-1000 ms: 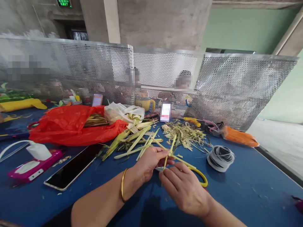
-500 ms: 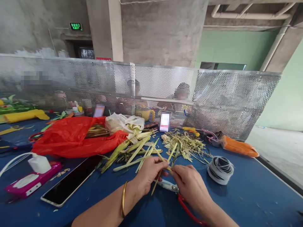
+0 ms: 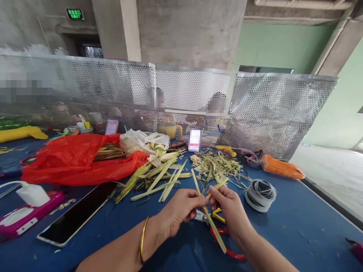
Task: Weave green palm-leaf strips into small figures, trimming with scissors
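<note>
My left hand (image 3: 180, 208) and my right hand (image 3: 228, 207) meet over the blue table (image 3: 283, 234), both closed in a pinch on thin pale green leaf strips (image 3: 211, 223) that cross between them. One strip runs from upper left down to lower right past my right wrist. Another short strip sticks up to the right from my right fingers. Scissors with red and yellow handles (image 3: 224, 241) lie on the table just under my hands. A gold bangle sits on my left wrist.
Cut leaves (image 3: 159, 175) and a heap of trimmings (image 3: 218, 164) lie ahead. A red plastic bag (image 3: 76, 158), a phone (image 3: 73, 215), a pink device with a white charger (image 3: 22, 211) lie left. A coil of band (image 3: 260, 192) and an orange tool (image 3: 282, 168) lie right. Perforated metal screen (image 3: 269, 109) behind.
My hands have twisted the strips: the long one now points down to the right instead of down to the left. The scissors show more beneath my hands. The camera has shifted slightly.
</note>
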`<action>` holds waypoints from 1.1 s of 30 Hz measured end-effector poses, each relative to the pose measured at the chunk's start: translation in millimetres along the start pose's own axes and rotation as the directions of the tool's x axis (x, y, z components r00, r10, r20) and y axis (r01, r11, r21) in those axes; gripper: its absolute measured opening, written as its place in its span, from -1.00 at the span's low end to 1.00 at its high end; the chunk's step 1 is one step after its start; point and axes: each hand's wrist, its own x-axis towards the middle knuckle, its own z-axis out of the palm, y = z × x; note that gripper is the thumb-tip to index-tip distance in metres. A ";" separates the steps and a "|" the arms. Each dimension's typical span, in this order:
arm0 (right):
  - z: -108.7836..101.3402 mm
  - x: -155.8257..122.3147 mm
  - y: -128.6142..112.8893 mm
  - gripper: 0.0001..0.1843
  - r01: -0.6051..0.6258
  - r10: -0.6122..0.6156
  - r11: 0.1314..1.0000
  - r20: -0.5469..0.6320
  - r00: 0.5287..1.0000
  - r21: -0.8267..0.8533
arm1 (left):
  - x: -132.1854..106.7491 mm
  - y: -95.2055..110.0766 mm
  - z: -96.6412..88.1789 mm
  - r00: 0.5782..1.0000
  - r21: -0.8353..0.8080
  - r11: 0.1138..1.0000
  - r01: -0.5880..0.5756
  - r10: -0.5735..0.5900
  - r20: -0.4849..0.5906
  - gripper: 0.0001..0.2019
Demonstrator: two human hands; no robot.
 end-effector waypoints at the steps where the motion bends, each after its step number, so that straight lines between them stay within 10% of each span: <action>1: -0.1 0.4 1.6 -0.51 0.006 -0.005 1.000 -0.026 1.000 0.012 | -0.3 0.7 0.7 1.000 0.003 1.000 0.006 -0.006 0.008 -0.72; 8: -5.7 5.6 -4.5 -0.46 0.125 -0.130 0.987 -0.049 0.990 -0.098 | -1.5 0.8 -0.8 1.000 0.000 1.000 0.002 -0.002 0.007 -0.74; 13: -13.5 6.5 -9.9 -0.40 0.068 0.000 0.948 0.211 0.977 -0.311 | 4.1 1.8 -7.2 0.991 -0.047 0.997 -0.057 0.051 -0.122 -0.55; 17: -12.4 -1.1 -3.4 -0.58 0.144 0.072 0.825 0.356 0.932 -0.546 | 9.0 0.6 -11.9 0.989 -0.032 0.997 -0.066 0.061 -0.135 -0.55; 24: -12.6 -6.5 -9.5 -0.65 0.425 -0.144 0.520 0.414 0.899 -0.741 | 11.8 -4.5 -10.0 0.980 0.105 0.989 -0.103 0.119 -0.160 -0.74; 33: -21.4 -10.5 -34.8 -0.61 0.449 -0.244 0.595 0.382 0.891 -0.667 | 5.2 4.4 -13.2 0.987 0.217 0.968 -0.124 0.142 -0.069 -0.69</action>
